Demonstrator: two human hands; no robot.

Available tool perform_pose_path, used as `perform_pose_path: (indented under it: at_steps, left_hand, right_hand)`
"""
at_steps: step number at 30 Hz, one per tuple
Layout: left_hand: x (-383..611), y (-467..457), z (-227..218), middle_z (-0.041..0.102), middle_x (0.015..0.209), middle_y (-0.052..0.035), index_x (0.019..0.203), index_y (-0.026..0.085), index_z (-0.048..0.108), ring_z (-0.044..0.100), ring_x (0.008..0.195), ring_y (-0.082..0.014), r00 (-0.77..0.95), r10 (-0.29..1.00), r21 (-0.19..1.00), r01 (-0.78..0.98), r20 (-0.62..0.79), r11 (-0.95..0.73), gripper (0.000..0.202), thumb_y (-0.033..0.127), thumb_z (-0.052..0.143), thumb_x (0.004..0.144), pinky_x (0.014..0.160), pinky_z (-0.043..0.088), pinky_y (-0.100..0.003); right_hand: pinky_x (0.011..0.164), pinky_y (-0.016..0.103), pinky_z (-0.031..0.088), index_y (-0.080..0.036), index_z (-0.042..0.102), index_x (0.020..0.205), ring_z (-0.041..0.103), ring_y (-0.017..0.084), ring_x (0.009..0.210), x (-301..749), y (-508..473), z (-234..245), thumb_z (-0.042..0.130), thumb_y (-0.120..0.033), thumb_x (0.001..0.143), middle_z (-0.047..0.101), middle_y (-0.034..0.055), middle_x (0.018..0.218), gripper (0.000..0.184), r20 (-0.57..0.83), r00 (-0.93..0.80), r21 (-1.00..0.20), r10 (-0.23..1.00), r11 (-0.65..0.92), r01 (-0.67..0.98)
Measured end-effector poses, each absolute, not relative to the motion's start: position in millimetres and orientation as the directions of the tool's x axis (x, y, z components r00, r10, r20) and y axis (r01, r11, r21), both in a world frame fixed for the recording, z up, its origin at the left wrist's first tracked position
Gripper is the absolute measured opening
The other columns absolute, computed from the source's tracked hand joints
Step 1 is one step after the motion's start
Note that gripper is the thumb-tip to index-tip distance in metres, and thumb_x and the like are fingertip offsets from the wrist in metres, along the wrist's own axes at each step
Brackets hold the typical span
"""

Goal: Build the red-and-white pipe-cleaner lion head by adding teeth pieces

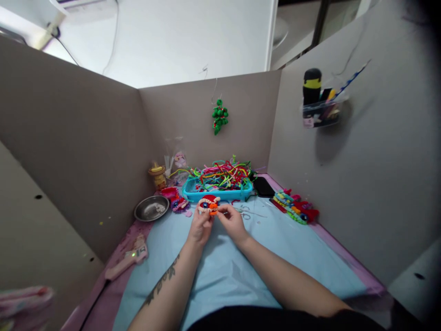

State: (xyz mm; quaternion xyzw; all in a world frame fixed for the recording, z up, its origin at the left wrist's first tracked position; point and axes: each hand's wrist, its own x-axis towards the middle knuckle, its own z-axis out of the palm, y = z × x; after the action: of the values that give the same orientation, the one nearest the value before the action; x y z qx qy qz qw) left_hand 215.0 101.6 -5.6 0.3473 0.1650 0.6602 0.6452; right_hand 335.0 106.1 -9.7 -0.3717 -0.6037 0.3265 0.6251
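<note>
Just in front of the blue basket, my left hand [200,226] grips a small fuzzy pipe-cleaner figure [208,204]. The figure is red, cream and orange, with a dark blue eye. My right hand [233,220] pinches at its orange part from the right side; whether a separate strand lies between those fingertips is too small to tell. Behind the hands stands the blue plastic basket [217,195], heaped with pipe cleaners [225,174] of many colours. Scissors [245,213] lie on the blue cloth right beside my right hand.
A metal bowl [151,208] and a pink glue gun [132,256] with a cord sit left. Purple-red pipe-cleaner pieces [177,201] lie near the bowl. At right are a black phone [263,187] and more colourful pieces [292,207]. Grey partitions enclose three sides; a tool holder [320,112] hangs right.
</note>
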Motion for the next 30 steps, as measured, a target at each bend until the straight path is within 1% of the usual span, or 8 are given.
perform_pose_path:
  at_steps: [2, 5, 11, 15, 20, 25, 27, 30]
  left_hand:
    - [218.8, 100.2, -5.9, 0.059, 0.112, -0.004, 0.117, 0.026, 0.045, 0.059, 0.097, -0.0147, 0.073, 0.963, 0.676, -0.726, 0.259, -0.127, 0.064, 0.012, 0.074, 0.063, 0.084, 0.044, -0.027]
    - [221.9, 98.9, -5.0, 0.057, 0.117, -0.0059, 0.118, 0.026, 0.042, 0.057, 0.103, -0.0172, 0.094, 0.956, 0.682, -0.72, 0.277, -0.127, 0.066, 0.009, 0.074, 0.062, 0.088, 0.043, -0.03]
    - [220.3, 101.0, -6.0, 0.061, 0.102, -0.003, 0.11, 0.026, 0.044, 0.062, 0.087, -0.0144, 0.041, 0.979, 0.665, -0.74, 0.198, -0.103, 0.052, 0.019, 0.072, 0.067, 0.08, 0.047, -0.029]
    - [220.3, 100.8, -5.2, 0.061, 0.096, 0.0002, 0.107, 0.026, 0.045, 0.062, 0.081, -0.0114, 0.003, 0.986, 0.671, -0.733, 0.169, -0.113, 0.054, 0.015, 0.074, 0.063, 0.076, 0.047, -0.024]
    - [221.3, 98.8, -4.3, 0.059, 0.107, -0.0018, 0.117, 0.029, 0.041, 0.06, 0.092, -0.0136, 0.011, 0.985, 0.684, -0.721, 0.17, -0.11, 0.071, 0.005, 0.074, 0.058, 0.084, 0.045, -0.025]
    - [217.3, 99.7, -8.1, 0.059, 0.109, -0.0014, 0.133, 0.038, 0.019, 0.062, 0.091, -0.0129, -0.025, 0.991, 0.681, -0.724, 0.132, -0.109, 0.095, 0.004, 0.072, 0.061, 0.085, 0.046, -0.029]
    - [215.4, 99.6, -8.8, 0.062, 0.104, -0.001, 0.136, 0.039, 0.015, 0.063, 0.086, -0.0126, 0.002, 0.992, 0.706, -0.702, 0.127, -0.089, 0.095, 0.007, 0.07, 0.065, 0.083, 0.047, -0.032]
    - [215.3, 99.7, -10.2, 0.064, 0.091, -0.0005, 0.135, 0.034, 0.023, 0.063, 0.076, -0.0116, 0.039, 0.997, 0.758, -0.651, 0.068, -0.026, 0.085, 0.011, 0.069, 0.068, 0.081, 0.048, -0.033]
  right_hand:
    - [0.064, 0.027, 0.047, -0.018, 0.06, 0.08, 0.06, 0.017, 0.074, 334.8, 106.4, -10.3, 0.056, -0.026, 0.075, 0.065, 0.0033, 0.078, 0.01, 0.52, 0.055, -0.854, 0.852, 0.518, 0.047]
    - [0.065, 0.028, 0.048, -0.018, 0.06, 0.079, 0.06, 0.016, 0.071, 334.3, 106.4, -10.6, 0.055, -0.024, 0.075, 0.065, 0.003, 0.077, 0.009, 0.529, 0.059, -0.848, 0.847, 0.526, 0.062]
    - [0.063, 0.027, 0.046, -0.019, 0.061, 0.079, 0.061, 0.017, 0.074, 333.4, 103.4, -7.9, 0.052, -0.023, 0.075, 0.067, 0.004, 0.081, 0.011, 0.592, 0.063, -0.803, 0.804, 0.58, 0.136]
    - [0.061, 0.026, 0.044, -0.019, 0.062, 0.079, 0.059, 0.016, 0.071, 333.0, 99.4, -4.5, 0.052, -0.021, 0.075, 0.067, 0.0036, 0.081, 0.011, 0.595, 0.061, -0.795, 0.802, 0.575, 0.192]
    - [0.06, 0.026, 0.045, -0.019, 0.061, 0.081, 0.058, 0.016, 0.069, 333.3, 98.8, -3.7, 0.051, -0.024, 0.076, 0.067, 0.0037, 0.079, 0.011, 0.561, 0.088, -0.825, 0.823, 0.547, 0.146]
    - [0.061, 0.026, 0.045, -0.018, 0.06, 0.082, 0.058, 0.016, 0.069, 335.2, 103.0, -5.8, 0.053, -0.027, 0.076, 0.064, 0.0035, 0.078, 0.012, 0.527, 0.121, -0.849, 0.841, 0.517, 0.109]
    - [0.062, 0.026, 0.045, -0.018, 0.058, 0.08, 0.057, 0.015, 0.066, 335.9, 105.7, -6.6, 0.053, -0.027, 0.076, 0.063, 0.0027, 0.075, 0.011, 0.509, 0.137, -0.86, 0.849, 0.499, 0.103]
    - [0.062, 0.027, 0.046, -0.018, 0.057, 0.079, 0.057, 0.015, 0.066, 336.9, 110.2, -8.4, 0.054, -0.028, 0.075, 0.063, 0.0022, 0.074, 0.01, 0.468, 0.147, -0.883, 0.871, 0.466, 0.049]
